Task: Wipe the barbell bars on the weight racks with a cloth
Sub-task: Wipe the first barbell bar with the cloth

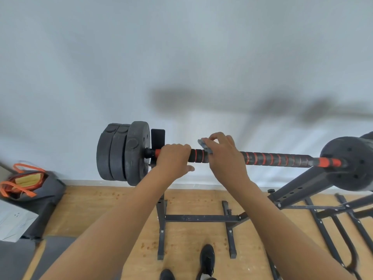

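The right grip lies over the barbell bar, its fingers curled and pinching a small grey cloth against the top of the bar, where the black foam sleeve meets the striped handle section. The left grip sits just beside it, fingers wrapped fully round the bar near the orange collar, bracing it. The bar rests across a black weight rack, with a stack of black plates on its left end and another plate on the right. Below, on the wooden floor, are the person's dark shoes, and a grey bag with orange straps sits by the wall at the left. The step in hand looks like the wiping of this bar, near its left end. The next move likely calls for drawing the cloth rightward along the striped length with firm pressure, wrapped round to reach the underside, while the other grip stops the bar rolling.
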Tool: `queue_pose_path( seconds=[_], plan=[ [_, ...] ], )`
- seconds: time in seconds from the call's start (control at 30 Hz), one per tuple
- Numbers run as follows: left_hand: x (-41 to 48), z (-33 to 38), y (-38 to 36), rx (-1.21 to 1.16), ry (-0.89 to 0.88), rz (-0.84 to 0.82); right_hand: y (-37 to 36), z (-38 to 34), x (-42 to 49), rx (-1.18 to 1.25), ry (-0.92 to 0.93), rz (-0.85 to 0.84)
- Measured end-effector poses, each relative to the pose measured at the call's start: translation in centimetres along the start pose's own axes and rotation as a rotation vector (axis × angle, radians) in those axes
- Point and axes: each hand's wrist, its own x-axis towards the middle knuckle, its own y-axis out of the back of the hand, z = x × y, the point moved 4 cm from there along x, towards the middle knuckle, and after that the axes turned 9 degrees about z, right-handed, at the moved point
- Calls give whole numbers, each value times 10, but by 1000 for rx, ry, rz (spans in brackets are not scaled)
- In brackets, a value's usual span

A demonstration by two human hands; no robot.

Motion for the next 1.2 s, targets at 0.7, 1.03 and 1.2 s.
queue_pose_path(
  seconds=[0.7,1.03,1.2],
  plan=[
    [9,5,29,-65,9,-207,11,-5,-19,118,-77,15],
    [-123,32,143,-1123,-309,-336,36,22,-9,282,-180,62],
    [-88,25,61,-911,201,287,16,26,-3,242,-168,-107]
  ],
)
